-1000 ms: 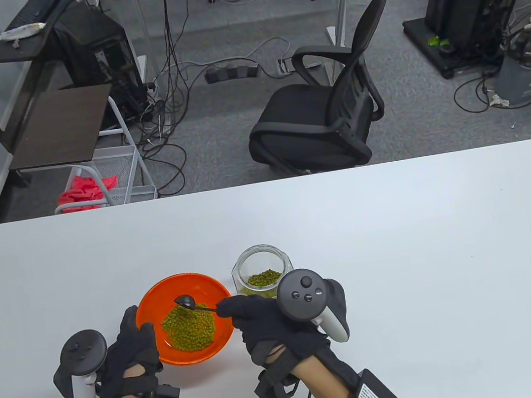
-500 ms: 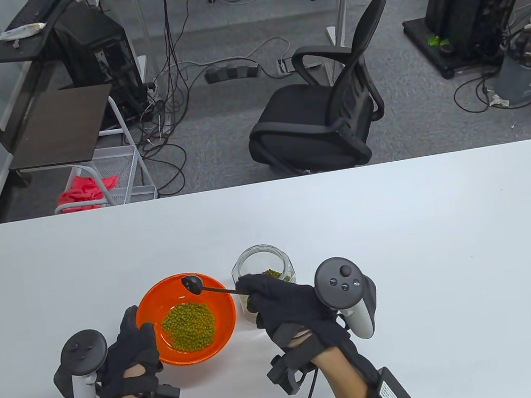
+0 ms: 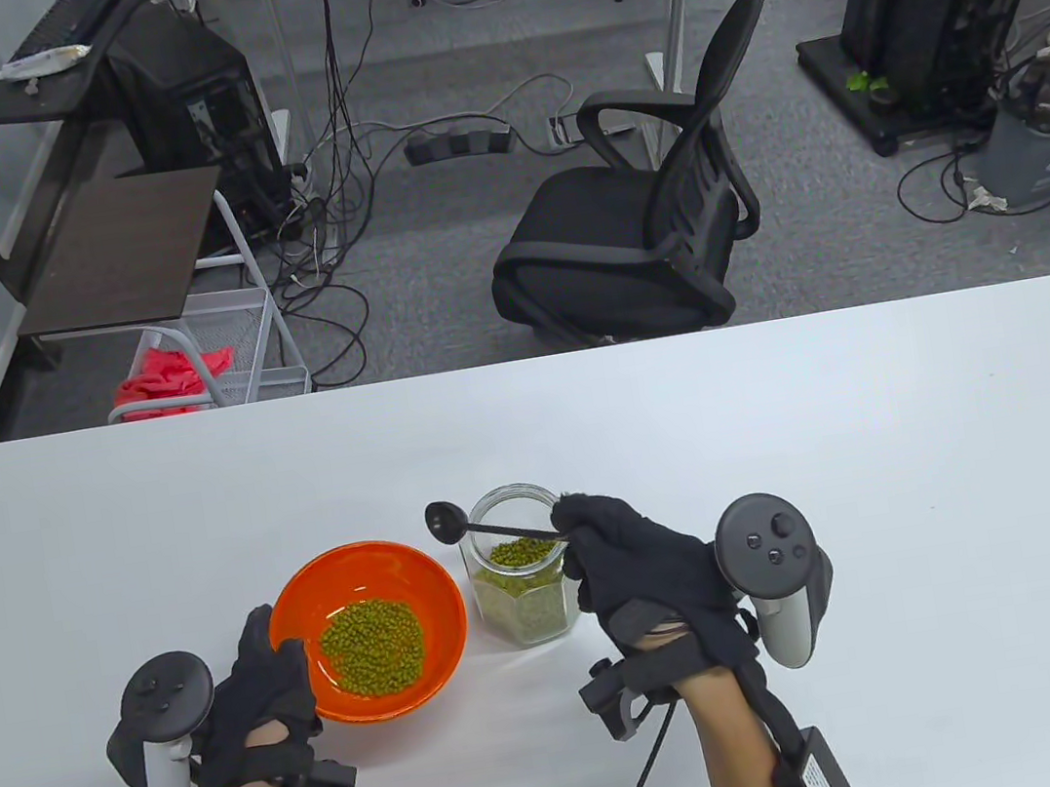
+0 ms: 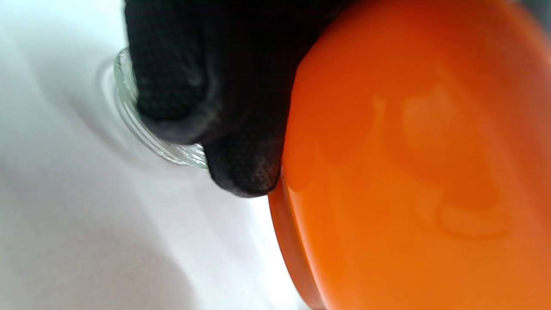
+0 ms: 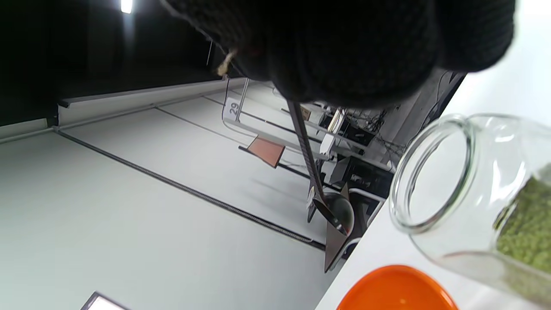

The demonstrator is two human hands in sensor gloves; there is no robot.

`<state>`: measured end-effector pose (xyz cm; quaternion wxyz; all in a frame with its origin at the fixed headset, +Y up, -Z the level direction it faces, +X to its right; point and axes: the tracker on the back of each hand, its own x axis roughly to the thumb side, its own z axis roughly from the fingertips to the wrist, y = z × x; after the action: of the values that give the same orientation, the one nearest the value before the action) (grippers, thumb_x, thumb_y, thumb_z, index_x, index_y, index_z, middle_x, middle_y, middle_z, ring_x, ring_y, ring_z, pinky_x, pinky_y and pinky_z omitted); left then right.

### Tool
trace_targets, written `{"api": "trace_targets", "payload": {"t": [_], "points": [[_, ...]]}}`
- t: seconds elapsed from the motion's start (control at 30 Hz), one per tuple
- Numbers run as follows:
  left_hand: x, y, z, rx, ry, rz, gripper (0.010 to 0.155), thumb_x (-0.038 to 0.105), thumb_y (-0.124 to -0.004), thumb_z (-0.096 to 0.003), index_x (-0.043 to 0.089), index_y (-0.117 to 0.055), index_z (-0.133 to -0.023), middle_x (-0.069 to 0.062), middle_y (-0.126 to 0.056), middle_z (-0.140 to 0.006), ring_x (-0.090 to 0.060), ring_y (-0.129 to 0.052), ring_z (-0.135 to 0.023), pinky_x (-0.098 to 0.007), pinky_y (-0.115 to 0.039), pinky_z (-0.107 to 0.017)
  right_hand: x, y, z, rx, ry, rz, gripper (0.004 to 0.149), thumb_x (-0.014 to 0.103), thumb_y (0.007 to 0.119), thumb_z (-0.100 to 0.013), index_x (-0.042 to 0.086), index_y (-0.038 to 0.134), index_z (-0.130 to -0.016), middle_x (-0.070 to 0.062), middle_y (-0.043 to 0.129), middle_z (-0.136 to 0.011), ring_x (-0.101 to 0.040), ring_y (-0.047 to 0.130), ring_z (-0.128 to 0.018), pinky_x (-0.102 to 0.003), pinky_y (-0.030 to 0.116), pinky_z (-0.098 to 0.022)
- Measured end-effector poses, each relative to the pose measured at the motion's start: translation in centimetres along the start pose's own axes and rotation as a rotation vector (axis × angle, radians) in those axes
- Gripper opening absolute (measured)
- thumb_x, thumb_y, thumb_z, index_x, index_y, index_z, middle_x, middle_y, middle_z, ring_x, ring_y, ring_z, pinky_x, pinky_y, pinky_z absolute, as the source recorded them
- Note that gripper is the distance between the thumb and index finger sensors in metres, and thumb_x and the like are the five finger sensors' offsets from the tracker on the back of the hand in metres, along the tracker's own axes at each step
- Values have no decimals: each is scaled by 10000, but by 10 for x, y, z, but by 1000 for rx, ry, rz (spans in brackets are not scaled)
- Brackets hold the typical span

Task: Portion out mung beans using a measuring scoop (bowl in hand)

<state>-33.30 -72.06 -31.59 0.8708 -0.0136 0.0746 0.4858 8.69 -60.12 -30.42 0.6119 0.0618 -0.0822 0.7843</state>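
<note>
Now swung rightward since a moment ago. Lower left of frame: left hand [image 3: 255, 695] gripping the near rim of the orange bowl [image 3: 440, 613], unchanged, beans [image 3: 372, 645] heaped inside. Centre: empty black scoop [image 3: 446, 521], away from the bowl, now level above the jar [image 3: 524, 601], handle pinched by the right hand [image 3: 645, 573] at lower right. Likely heading back for another scoopful. White table [image 3: 889, 457] below; upper frame, grey carpet, black office chair [image 3: 647, 217], tangled cables [image 3: 344, 174].
</note>
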Motion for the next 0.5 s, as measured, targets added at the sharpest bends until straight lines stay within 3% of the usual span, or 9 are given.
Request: {"api": "trace_targets", "payload": {"t": [0.27,0.5], "points": [[0,0,0,0,1,0,645,387,-608,-559,79,-415,-1092,-129,-708,-969,-237,-1131,-441,-236,-958,-241,0,-17,2,-102,12,91,400,187,779,-480,20,820,-841,-276,905,-590,-269,968,-275,-591,778,-385],[1,0,0,0,-4,0,645,388,-607,-560,80,-413,-1093,-129,-706,-970,-235,-1131,-442,-235,-958,-243,-2,-4,-2,-79,36,266,397,188,780,-481,26,825,-840,-273,906,-593,-271,968,-278,-594,776,-389]]}}
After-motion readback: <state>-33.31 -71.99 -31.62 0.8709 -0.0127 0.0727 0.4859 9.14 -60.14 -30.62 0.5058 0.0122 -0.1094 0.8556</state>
